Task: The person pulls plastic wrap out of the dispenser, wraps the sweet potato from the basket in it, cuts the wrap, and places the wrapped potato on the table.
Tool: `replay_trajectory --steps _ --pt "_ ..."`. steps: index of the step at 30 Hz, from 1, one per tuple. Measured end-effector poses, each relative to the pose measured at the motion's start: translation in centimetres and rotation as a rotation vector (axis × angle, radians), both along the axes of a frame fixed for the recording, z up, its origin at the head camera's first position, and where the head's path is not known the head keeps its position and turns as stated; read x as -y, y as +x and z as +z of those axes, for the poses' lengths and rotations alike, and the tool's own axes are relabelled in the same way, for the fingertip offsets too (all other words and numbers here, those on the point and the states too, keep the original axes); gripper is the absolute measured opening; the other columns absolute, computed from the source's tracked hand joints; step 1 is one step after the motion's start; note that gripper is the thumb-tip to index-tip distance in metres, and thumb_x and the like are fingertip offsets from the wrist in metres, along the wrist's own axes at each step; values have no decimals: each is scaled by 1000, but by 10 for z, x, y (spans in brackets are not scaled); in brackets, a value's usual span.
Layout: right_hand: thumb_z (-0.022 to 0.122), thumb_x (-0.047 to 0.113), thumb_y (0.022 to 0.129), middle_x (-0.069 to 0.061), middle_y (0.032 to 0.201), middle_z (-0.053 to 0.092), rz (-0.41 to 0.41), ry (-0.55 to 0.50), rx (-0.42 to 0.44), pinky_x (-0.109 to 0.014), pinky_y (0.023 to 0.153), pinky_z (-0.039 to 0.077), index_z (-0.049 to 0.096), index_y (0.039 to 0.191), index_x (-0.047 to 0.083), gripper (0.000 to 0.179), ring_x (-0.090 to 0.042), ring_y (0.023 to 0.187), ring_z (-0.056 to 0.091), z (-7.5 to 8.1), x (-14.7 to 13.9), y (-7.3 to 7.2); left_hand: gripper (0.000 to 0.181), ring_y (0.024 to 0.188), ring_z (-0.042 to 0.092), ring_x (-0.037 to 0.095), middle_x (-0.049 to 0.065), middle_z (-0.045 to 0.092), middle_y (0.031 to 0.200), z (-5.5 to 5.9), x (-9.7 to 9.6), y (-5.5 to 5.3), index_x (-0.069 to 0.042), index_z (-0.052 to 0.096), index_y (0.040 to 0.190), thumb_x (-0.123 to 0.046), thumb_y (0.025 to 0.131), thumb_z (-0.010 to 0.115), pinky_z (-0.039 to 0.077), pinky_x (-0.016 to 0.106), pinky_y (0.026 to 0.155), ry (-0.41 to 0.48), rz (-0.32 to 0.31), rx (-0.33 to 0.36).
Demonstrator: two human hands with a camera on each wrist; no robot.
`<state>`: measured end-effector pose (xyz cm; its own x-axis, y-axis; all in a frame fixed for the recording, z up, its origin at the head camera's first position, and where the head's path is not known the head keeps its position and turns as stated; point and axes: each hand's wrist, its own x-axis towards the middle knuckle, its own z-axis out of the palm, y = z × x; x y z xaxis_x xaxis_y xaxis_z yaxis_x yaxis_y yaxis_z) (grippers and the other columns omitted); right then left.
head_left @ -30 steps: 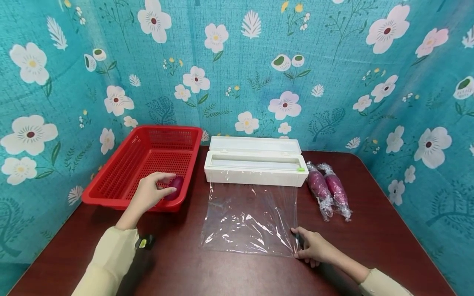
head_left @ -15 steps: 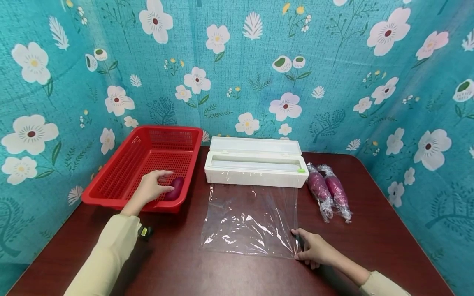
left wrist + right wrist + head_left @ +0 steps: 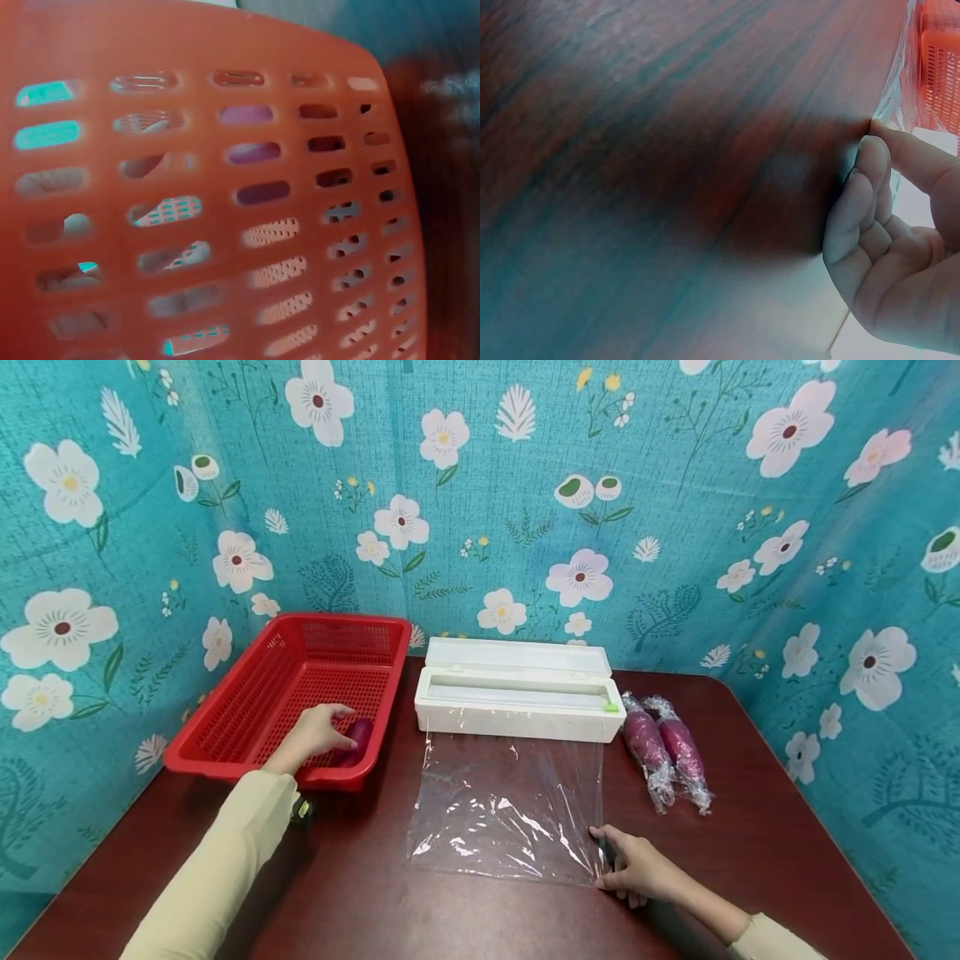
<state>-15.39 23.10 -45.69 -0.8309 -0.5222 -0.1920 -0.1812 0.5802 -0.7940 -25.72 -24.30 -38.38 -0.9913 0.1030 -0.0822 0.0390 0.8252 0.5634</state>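
In the head view my left hand reaches into the red plastic basket, around a purple elongated vegetable in its near right corner. The thumb overlaps the vegetable and the other fingers are spread beyond it; a firm grip is not visible. Purple shows through the basket's slots in the left wrist view. My right hand pinches the near right corner of a clear sheet of plastic wrap. That sheet runs out from a white dispenser box whose lid is raised.
Two purple vegetables wrapped in film lie side by side to the right of the dispenser, their ends twisted. A floral teal curtain surrounds the dark reddish-brown table at the back and sides.
My left hand and forearm have shifted slightly forward and right at the basket, the thumb staying by the vegetable. The right hand and the plastic wrap hold still.
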Motion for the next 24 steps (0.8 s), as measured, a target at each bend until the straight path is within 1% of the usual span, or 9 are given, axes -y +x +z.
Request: replay_trajectory --steps 2,4,7,9,13,16,20,22,24 --pt "71 12 75 -2 49 52 -2 -2 2 -30 31 41 38 125 -9 64 -12 35 50 1 0 0 57 111 43 41 27 50 118 -1 0 -1 5 52 119 -12 70 75 38 50 86 -16 -3 7" --pt "71 12 75 -2 49 52 -3 -2 4 -30 31 41 37 125 -9 64 -12 35 50 2 1 1 58 109 44 41 28 49 118 -2 1 -2 5 51 119 -13 69 75 39 49 85 -28 -8 29" --pt "71 12 75 -2 49 52 -3 1 3 -29 31 41 37 126 -9 64 -12 35 50 2 1 1 59 108 45 41 29 49 117 -5 3 -3 4 50 120 -14 70 75 40 49 83 -33 -13 77" --pt "71 12 75 -2 49 52 -1 0 0 -29 31 41 37 126 -9 64 -11 35 50 2 1 1 59 107 46 41 30 48 117 -7 4 -3 4 49 121 -13 71 75 41 48 82 -16 -17 106" --pt "71 11 75 -1 49 52 0 4 -5 -30 31 41 37 126 -9 64 -11 35 50 1 1 1 59 100 51 37 30 50 114 -6 3 -2 6 46 123 -8 72 73 46 40 75 72 -7 158" --pt "71 11 75 -1 49 52 2 0 -11 -29 31 41 37 126 -9 64 -11 34 50 1 1 1 60 88 55 31 29 52 109 -6 5 -3 8 42 125 -4 74 70 49 36 67 176 13 217" --pt "71 11 75 -1 49 52 0 1 -17 -28 31 41 38 126 -9 64 -10 34 50 1 1 1 60 74 53 22 26 50 106 -7 9 -6 8 37 128 -2 77 67 51 35 60 296 73 281" --pt "71 12 75 0 49 52 0 4 -17 -28 31 41 38 126 -9 64 -10 34 50 0 1 1 61 72 52 21 25 48 108 -6 11 -6 7 35 129 -3 78 66 51 36 59 335 110 296" --pt "70 12 75 0 49 52 2 9 -17 -28 31 41 38 126 -9 64 -9 35 50 0 1 0 61 74 53 22 26 46 110 -5 12 -5 8 33 130 -3 79 64 51 37 60 372 133 297"
